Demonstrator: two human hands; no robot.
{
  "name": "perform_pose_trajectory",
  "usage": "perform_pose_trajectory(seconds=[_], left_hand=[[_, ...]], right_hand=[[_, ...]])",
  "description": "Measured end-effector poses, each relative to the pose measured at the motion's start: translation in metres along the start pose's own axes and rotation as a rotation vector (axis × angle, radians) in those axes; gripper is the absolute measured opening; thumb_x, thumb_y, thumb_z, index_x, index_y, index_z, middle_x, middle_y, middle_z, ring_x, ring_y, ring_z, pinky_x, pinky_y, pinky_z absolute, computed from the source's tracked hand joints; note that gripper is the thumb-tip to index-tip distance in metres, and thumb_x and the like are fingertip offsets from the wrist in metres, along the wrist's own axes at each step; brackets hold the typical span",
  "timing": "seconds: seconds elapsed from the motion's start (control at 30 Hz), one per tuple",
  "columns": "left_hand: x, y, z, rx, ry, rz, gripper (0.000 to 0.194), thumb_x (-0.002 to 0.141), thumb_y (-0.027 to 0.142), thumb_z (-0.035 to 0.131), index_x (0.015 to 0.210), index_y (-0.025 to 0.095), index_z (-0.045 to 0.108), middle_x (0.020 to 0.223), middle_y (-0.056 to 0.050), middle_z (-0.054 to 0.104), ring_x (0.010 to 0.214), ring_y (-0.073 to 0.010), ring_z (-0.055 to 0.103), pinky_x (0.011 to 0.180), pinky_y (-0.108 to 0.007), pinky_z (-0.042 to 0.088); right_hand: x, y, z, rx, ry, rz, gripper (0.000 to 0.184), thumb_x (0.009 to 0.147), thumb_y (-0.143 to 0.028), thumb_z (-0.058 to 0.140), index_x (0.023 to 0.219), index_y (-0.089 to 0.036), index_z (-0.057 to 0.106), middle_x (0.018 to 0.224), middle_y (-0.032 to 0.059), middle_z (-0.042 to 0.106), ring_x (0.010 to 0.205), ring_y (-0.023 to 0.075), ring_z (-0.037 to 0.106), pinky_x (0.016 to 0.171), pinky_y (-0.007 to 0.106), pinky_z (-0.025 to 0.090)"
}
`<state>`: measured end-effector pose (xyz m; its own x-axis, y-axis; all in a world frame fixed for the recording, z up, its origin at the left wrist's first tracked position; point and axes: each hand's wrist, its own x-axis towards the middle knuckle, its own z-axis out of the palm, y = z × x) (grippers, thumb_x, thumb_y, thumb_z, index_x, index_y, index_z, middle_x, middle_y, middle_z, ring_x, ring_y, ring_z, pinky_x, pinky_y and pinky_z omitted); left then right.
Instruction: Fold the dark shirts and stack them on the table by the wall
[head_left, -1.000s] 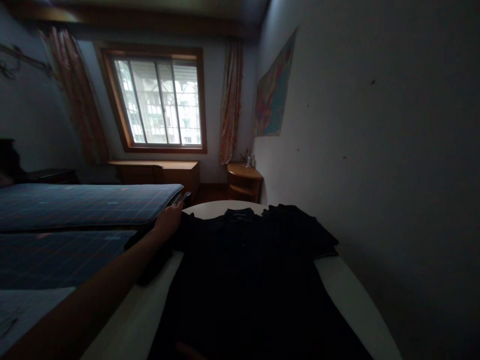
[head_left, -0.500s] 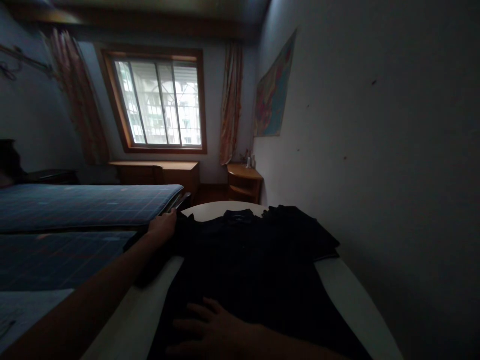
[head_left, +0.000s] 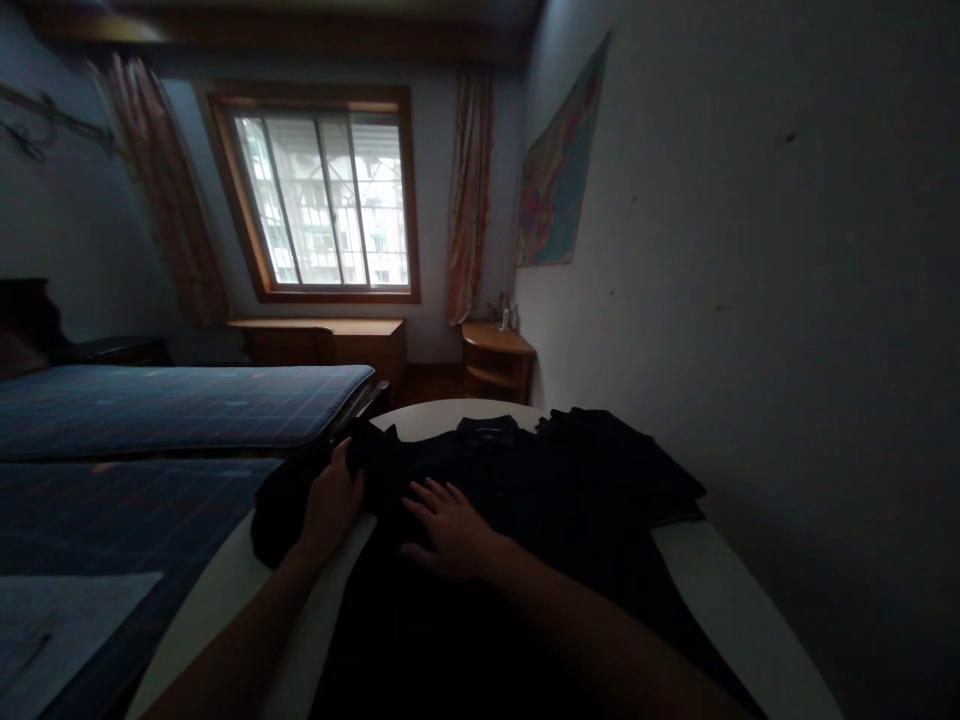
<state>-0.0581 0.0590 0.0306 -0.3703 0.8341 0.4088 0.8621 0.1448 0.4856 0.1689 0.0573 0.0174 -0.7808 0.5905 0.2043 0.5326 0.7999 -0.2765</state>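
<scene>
While the right hand [head_left: 450,530] lies palm down with fingers spread on the upper front of the dark shirt [head_left: 577,500], the left hand [head_left: 335,500] touches bunched dark cloth [head_left: 281,515] at the shirt's left side; whether it pinches this cloth cannot be determined. The shirt lies spread on the pale round desk [head_left: 727,600], collar [head_left: 487,432] toward the far rim.

Possible faults:
- Creasing: sideways pressure from the spread fingers may ruck the front.
- Skewing: a pull at the left side, with insufficient hold at the front, may drag the shirt askew.
- Slipping: the bunched cloth reaches the desk's rim; its weight may draw it over.
- Misjudged edges: dim light and dark fabric may conceal folds.
</scene>
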Motion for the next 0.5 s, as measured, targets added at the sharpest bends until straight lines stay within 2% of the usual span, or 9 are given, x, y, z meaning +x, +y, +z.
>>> perform_pose_trajectory(seconds=[0.03,0.1,0.17,0.23,0.33,0.43,0.5], left_hand=[[-0.001,0.0,-0.003,-0.009,0.011,-0.016,0.049,0.094,0.026,0.045,0.141,0.014,0.038,0.111,-0.016,0.07,0.099,-0.0303,0.07,0.087,-0.04,0.052],[0.0,-0.001,-0.009,-0.066,0.059,-0.036,0.044,0.096,0.03,0.044,0.137,0.017,0.043,0.111,-0.015,0.07,0.099,-0.0298,0.07,0.086,-0.04,0.052],[0.002,-0.003,-0.016,-0.143,0.109,-0.059,0.042,0.095,0.034,0.045,0.134,0.019,0.045,0.114,-0.013,0.07,0.101,-0.0292,0.069,0.087,-0.04,0.052],[0.002,-0.004,-0.02,-0.202,0.135,-0.081,0.042,0.094,0.035,0.046,0.133,0.019,0.045,0.114,-0.013,0.07,0.102,-0.0292,0.068,0.09,-0.04,0.052],[-0.001,-0.004,-0.021,-0.261,0.14,-0.1,0.043,0.093,0.037,0.048,0.131,0.018,0.046,0.114,-0.014,0.069,0.104,-0.0287,0.068,0.092,-0.041,0.052],[-0.006,-0.002,-0.017,-0.28,0.103,-0.06,0.049,0.09,0.038,0.053,0.134,0.019,0.044,0.118,-0.013,0.068,0.106,-0.0273,0.067,0.093,-0.039,0.052],[-0.009,0.0,-0.015,-0.228,0.043,-0.017,0.056,0.086,0.033,0.056,0.138,0.018,0.041,0.121,-0.013,0.067,0.108,-0.0279,0.066,0.095,-0.039,0.051]], right_hand=[[0.004,0.0,0.0,-0.023,-0.012,-0.018,0.07,0.093,-0.062,0.044,0.147,-0.017,0.041,0.158,0.0139,0.031,0.147,0.0344,0.021,0.118,0.056,0.018],[0.013,-0.003,-0.001,-0.071,-0.039,-0.017,0.068,0.093,-0.063,0.044,0.139,-0.015,0.05,0.15,0.0169,0.044,0.142,0.0361,0.031,0.117,0.058,0.018],[0.024,-0.008,-0.001,-0.105,-0.053,0.023,0.063,0.093,-0.062,0.043,0.128,-0.013,0.059,0.135,0.0189,0.057,0.132,0.0355,0.046,0.114,0.058,0.024],[0.032,-0.012,0.001,-0.109,-0.037,0.055,0.058,0.094,-0.061,0.042,0.121,-0.013,0.062,0.125,0.0186,0.063,0.122,0.0335,0.054,0.109,0.054,0.034],[0.037,-0.011,0.009,-0.06,0.023,0.054,0.057,0.092,-0.06,0.049,0.124,-0.014,0.059,0.13,0.0177,0.059,0.126,0.0329,0.051,0.107,0.052,0.037],[0.033,-0.003,0.017,0.019,0.034,0.019,0.06,0.088,-0.059,0.054,0.131,-0.017,0.054,0.143,0.0151,0.051,0.137,0.0327,0.04,0.115,0.053,0.026],[0.029,0.002,0.02,0.062,0.015,0.008,0.058,0.089,-0.058,0.055,0.132,-0.02,0.053,0.147,0.0123,0.047,0.141,0.0316,0.035,0.117,0.053,0.022]])
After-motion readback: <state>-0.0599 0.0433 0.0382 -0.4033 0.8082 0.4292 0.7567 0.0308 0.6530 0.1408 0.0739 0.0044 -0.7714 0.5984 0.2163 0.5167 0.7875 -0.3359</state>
